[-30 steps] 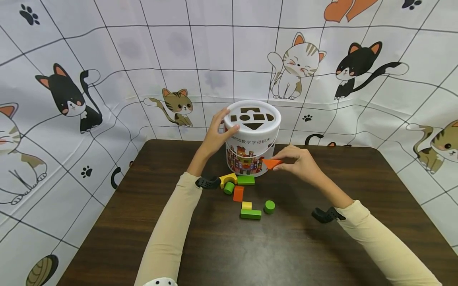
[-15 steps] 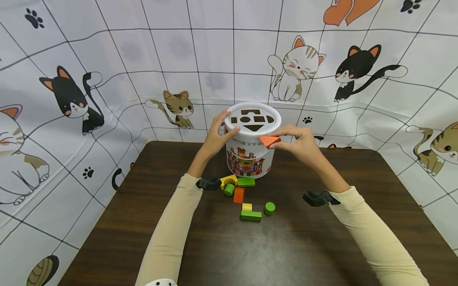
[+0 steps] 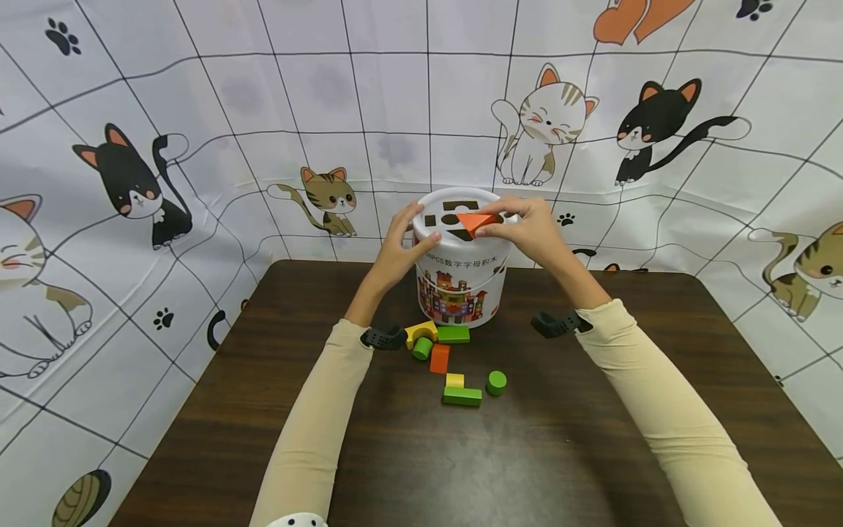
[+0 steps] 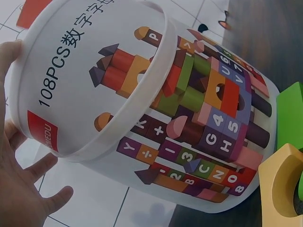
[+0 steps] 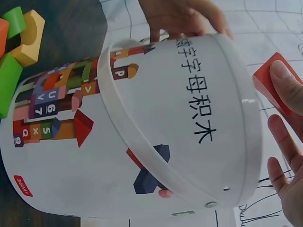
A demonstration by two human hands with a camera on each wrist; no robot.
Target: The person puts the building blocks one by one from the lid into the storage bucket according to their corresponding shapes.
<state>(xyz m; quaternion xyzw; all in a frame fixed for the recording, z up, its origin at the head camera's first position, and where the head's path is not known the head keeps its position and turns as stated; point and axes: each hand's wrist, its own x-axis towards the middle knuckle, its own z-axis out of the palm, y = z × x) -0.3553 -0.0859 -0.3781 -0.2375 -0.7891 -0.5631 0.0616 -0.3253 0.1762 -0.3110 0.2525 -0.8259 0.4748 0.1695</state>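
A white lidded bucket (image 3: 454, 296) with printed blocks on its side stands upright at the back of the table. Its lid (image 3: 431, 201) has several shaped holes. My left hand (image 3: 395, 252) rests against the left of the lid's rim, thumb at the front and fingers spread. In the left wrist view, fingers (image 4: 45, 168) of that hand lie extended beside the rim. My right hand (image 3: 530, 227) pinches an orange triangular block (image 3: 476, 222) between thumb and fingers, just over the lid, by the triangular hole. Whether the block touches the lid, I cannot tell.
Before the bucket lie a yellow arch block (image 3: 421, 331), a green rectangular block (image 3: 453, 334), a green cylinder (image 3: 422, 349) and an orange block (image 3: 439, 359). Nearer are a yellow block (image 3: 454, 380), a long green block (image 3: 462, 396) and another green cylinder (image 3: 497, 383). A cat-print sheet (image 3: 395, 95) hangs behind.
My right hand has lifted the orange triangular block from in front of the bucket's side up over the lid, moving slightly left. My left hand has stayed at the rim.
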